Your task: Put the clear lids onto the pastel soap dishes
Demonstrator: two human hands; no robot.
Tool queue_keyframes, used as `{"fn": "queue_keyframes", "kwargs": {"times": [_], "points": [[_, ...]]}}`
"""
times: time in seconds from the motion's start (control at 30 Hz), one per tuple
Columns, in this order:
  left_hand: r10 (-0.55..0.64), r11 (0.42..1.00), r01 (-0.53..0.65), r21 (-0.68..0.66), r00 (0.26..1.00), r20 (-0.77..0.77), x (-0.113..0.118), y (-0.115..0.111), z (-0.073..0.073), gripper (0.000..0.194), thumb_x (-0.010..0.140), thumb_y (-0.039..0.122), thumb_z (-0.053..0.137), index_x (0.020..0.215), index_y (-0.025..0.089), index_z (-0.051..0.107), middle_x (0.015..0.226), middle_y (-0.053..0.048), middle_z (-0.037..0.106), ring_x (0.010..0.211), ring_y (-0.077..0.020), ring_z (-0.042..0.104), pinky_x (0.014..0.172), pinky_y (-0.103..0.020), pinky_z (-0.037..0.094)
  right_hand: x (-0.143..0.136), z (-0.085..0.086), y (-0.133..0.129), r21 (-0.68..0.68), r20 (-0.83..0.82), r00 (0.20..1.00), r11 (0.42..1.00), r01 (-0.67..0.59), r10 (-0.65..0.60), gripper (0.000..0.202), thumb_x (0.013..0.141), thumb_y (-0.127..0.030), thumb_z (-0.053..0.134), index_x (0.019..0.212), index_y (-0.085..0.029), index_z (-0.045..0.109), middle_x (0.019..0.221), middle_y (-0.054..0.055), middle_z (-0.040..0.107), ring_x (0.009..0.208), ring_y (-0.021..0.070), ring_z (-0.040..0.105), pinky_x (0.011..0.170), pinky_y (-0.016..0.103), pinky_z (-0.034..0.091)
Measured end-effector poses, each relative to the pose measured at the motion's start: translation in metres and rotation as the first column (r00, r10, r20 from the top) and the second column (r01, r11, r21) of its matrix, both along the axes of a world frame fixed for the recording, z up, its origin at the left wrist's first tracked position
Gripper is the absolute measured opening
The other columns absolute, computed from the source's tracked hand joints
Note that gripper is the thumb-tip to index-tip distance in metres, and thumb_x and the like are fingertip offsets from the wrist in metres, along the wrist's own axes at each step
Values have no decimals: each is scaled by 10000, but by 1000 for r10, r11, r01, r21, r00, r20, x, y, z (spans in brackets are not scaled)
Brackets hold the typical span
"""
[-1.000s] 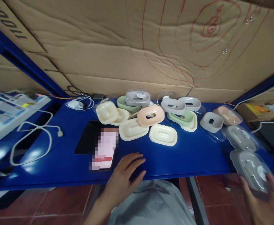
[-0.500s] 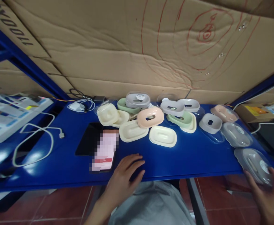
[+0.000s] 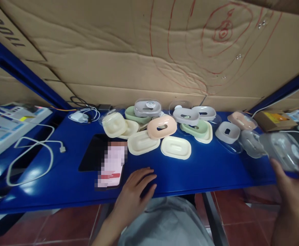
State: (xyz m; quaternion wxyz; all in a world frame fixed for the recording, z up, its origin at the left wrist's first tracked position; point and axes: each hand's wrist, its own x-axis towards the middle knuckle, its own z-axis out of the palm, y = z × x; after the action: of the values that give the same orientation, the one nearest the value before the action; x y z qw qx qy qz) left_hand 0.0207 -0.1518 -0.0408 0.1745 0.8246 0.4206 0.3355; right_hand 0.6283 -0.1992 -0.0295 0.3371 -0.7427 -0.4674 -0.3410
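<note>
At the far right my right hand (image 3: pixel 291 177) grips a grey soap box (image 3: pixel 281 150) with a clear lid and a round label, lifted off the table. Just left of it another grey soap box (image 3: pixel 252 142) lies partly covered. My left hand (image 3: pixel 136 186) rests at the table's front edge, fingers stretched out and holding nothing. Beside it lies a phone (image 3: pixel 111 167). Beyond that hand are a cream oval tray (image 3: pixel 175 148), a peach tray (image 3: pixel 162 126) with a slot, and a pale green one (image 3: pixel 195 129).
A blue table (image 3: pixel 203 174) carries several more trays and clear lids, with cardboard (image 3: pixel 108 54) behind. On the left are a white cable (image 3: pixel 52 160) and a power strip (image 3: pixel 24 128). A small cardboard box (image 3: pixel 274 122) stands at the right.
My right hand has raised the grey soap box from the right end of the table, up and away from me. My left hand stays in place. The view has shifted slightly.
</note>
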Motion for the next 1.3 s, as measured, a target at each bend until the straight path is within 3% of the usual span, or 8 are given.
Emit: {"fn": "queue_keyframes", "kwargs": {"times": [0.23,0.47,0.63,0.73,0.83,1.0,1.1,1.3], "points": [[-4,1000,5,-30,1000,19,-2,-2,1,259,1056,249,634,1296,285,726,1317,-78,752,1277,-270,714,1065,-476,636,33,20,134,-251,-279,953,967,49,-121,1029,643,-664,915,1410,-36,638,1262,284,568,1261,438,561,911,537,473],[6,1000,-6,9,1000,-11,1,-2,-2,242,1052,216,628,1274,250,716,1290,-86,758,1238,-271,725,1039,-478,637,29,12,137,-348,-243,952,933,95,-188,1375,547,-699,959,1602,-24,392,1508,444,362,1366,609,466,884,687,437],[10,1000,-9,6,999,-32,0,1,1,289,1063,225,619,1342,276,675,1372,-88,711,1270,-265,694,1053,-461,627,-78,30,116,-132,39,951,945,-300,308,781,903,-563,782,1487,-89,573,1474,329,537,1426,480,524,1107,634,456],[85,996,-81,40,991,-102,3,11,5,372,1061,225,614,1429,277,633,1540,-119,602,1395,-309,615,1137,-516,572,-178,30,107,-344,-42,776,721,-602,629,368,1038,-370,665,1362,-198,676,1422,195,653,1346,345,630,1123,506,511],[166,983,-145,110,963,-214,9,24,7,482,1054,238,618,1531,261,558,1687,-157,453,1552,-389,458,1241,-639,437,-259,18,98,-503,-142,590,455,-734,795,387,1072,-344,619,1445,-241,621,1520,151,628,1397,319,608,1140,517,514],[122,981,-62,183,932,-342,16,30,8,501,1075,201,562,1572,253,523,1737,-155,399,1607,-383,379,1298,-698,278,-305,9,88,-586,-246,445,233,-776,861,367,1115,-238,491,1456,-249,625,1596,126,584,1465,272,572,1234,567,440],[38,976,44,212,929,-367,15,27,10,479,1088,192,548,1557,287,552,1720,-115,446,1593,-368,401,1300,-689,255,-304,21,99,-542,-246,380,199,-816,891,342,1118,-293,520,1433,-244,643,1591,118,593,1474,260,561,1231,523,452],[-114,975,161,151,953,-281,11,27,9,321,1097,198,566,1404,214,661,1421,-108,713,1379,-292,616,1120,-486,521,-314,30,162,-546,-101,482,356,-758,870,438,1106,-302,558,1532,-200,577,1596,125,593,1479,297,552,1204,517,443]]}}
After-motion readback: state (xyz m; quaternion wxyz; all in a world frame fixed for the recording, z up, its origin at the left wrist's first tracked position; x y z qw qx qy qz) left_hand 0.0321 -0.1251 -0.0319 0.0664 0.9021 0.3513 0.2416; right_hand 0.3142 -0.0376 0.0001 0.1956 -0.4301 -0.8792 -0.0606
